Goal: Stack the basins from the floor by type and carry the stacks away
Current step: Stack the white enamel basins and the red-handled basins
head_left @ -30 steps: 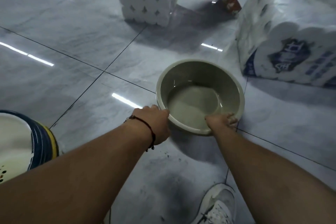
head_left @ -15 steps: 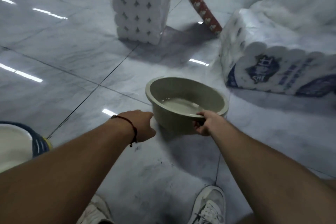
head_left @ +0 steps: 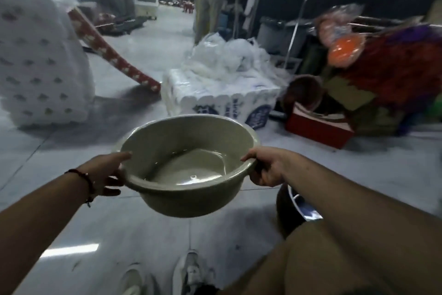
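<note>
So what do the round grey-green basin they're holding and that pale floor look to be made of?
The round grey-green basin looks like moulded plastic: a faintly speckled, semi-gloss wall, a rolled rim, and a small moulding nub at the centre of the bottom. The pale grey floor looks like polished tile, probably ceramic or stone: thin dark joint lines and mirror-like light reflections.

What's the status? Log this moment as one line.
phase: carrying | object: green basin off floor | left hand: on rim | right hand: gripping rim
</note>
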Tool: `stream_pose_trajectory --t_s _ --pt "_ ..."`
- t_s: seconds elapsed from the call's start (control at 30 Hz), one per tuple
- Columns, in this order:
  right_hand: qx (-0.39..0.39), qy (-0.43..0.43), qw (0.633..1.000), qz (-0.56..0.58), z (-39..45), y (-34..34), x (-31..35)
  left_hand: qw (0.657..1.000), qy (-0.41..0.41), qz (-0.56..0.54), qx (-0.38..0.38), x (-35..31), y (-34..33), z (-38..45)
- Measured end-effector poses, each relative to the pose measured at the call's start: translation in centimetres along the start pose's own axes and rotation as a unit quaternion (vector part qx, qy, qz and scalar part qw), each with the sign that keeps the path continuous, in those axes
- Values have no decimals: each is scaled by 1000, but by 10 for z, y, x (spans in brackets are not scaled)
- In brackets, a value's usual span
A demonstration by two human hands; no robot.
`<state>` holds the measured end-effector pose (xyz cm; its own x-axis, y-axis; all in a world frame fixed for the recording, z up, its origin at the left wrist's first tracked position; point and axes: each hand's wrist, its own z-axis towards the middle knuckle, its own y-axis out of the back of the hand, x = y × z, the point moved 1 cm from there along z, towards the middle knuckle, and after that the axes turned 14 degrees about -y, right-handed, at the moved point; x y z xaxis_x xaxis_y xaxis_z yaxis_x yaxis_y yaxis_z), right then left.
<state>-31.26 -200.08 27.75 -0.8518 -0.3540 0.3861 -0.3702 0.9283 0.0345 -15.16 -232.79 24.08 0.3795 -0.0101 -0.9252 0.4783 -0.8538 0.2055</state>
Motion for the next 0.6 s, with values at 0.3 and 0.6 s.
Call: stream_pose_trajectory --t_s 0.3,0.6 --pt "-94 132 953 255 -93 161 -108 981 -24 -77 177 -57 -186 -25" --pt "-87 161 905 384 -36 239 -186 951 20 -37 307 -65 -290 -56"
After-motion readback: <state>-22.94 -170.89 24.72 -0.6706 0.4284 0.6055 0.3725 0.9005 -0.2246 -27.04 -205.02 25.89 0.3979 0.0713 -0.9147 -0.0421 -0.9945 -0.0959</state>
